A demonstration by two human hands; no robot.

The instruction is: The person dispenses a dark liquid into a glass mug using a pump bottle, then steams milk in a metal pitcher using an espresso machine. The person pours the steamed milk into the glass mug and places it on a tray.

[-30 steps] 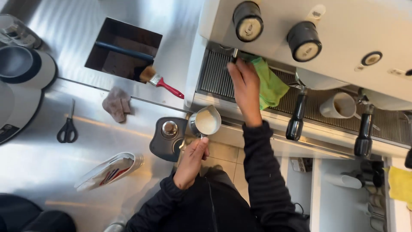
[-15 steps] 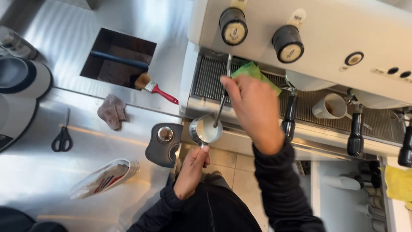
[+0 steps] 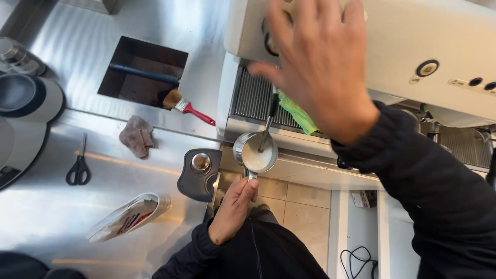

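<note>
- Currently, nearest to us, our left hand [image 3: 233, 211] keeps its grip clenched round the handle of the steel milk jug [image 3: 255, 152], as it did a second ago; the jug sits at the front edge of the espresso machine [image 3: 413, 41], holding pale milk.
- We note the steam wand [image 3: 268, 121] now stands with its tip dipped in the milk; half a second ago it was being guided down into the jug by the right hand.
- Our right hand [image 3: 323, 67] has let go of the wand and risen toward the machine's knobs, fingers spread, grip released, holding nothing. We judge steaming is about to begin rather than under way, though no froth can be confirmed.
- The green cloth [image 3: 297, 112] lies on the drip grille just beside the wand, unchanged.
- On the table to the left, a dark tamping mat [image 3: 196, 178], scissors [image 3: 78, 168], a crumpled rag [image 3: 136, 135] and a red-handled brush [image 3: 187, 106] rest as before.
- Farthest, the knock-out opening [image 3: 139, 72] is undisturbed.
</note>
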